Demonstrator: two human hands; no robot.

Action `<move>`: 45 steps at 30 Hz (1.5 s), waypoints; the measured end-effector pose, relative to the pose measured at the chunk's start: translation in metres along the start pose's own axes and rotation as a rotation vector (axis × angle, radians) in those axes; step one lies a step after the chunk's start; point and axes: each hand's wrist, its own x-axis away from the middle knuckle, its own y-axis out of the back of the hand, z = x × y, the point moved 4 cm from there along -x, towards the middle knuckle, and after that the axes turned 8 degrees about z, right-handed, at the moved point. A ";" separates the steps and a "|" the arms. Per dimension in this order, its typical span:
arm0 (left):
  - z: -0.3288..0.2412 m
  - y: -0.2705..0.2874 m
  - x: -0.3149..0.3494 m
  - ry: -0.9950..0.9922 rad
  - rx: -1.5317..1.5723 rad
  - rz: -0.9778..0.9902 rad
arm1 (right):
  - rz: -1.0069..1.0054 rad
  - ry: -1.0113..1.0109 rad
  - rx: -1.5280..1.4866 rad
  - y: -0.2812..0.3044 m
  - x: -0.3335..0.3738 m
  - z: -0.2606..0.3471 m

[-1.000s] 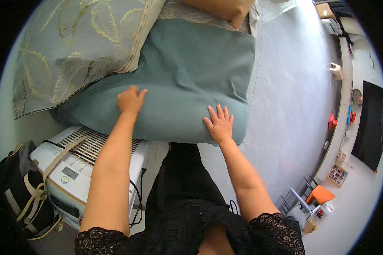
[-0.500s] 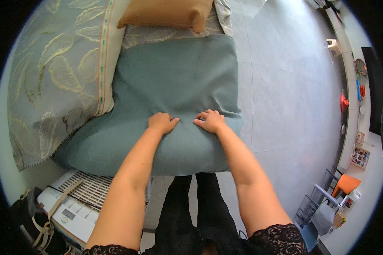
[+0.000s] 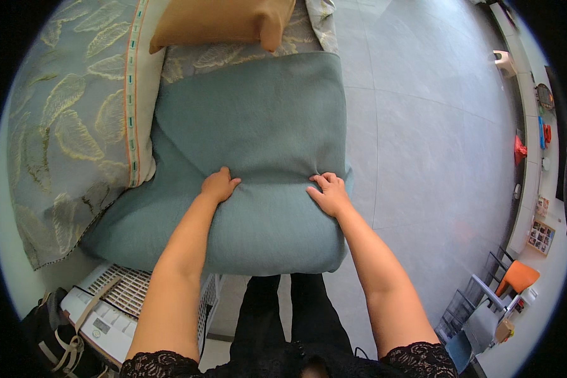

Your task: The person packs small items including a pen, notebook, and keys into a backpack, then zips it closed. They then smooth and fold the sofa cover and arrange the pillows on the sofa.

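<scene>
A teal fabric cover (image 3: 252, 120) lies over the sofa seat and rounds over its near, bulging end. My left hand (image 3: 219, 185) grips the cloth along a crosswise crease, its fingertips sunk into the fold and partly hidden. To its right, near the cover's right edge, my right hand (image 3: 330, 194) has its fingers bent into the same crease, with the thumb held apart on the cloth. Small puckers run out from the right fingertips. Beyond the hands, the cover's upper part is mostly smooth.
A brown cushion (image 3: 223, 24) rests at the far end. The leaf-patterned sofa back (image 3: 69, 113) rises on the left. Below left are a white slatted appliance (image 3: 123, 293) and a black bag (image 3: 57, 340). Grey tiled floor (image 3: 422, 138) stretches right, towards chairs and an orange seat (image 3: 520, 277).
Both hands have moved apart, the left leftward and the right rightward. Wrinkles between them have flattened into a straighter crease, and the view has shifted slightly.
</scene>
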 end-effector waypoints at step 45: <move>-0.019 -0.041 0.245 0.051 -0.266 -0.007 | 0.433 0.007 -1.147 -0.267 0.286 -0.006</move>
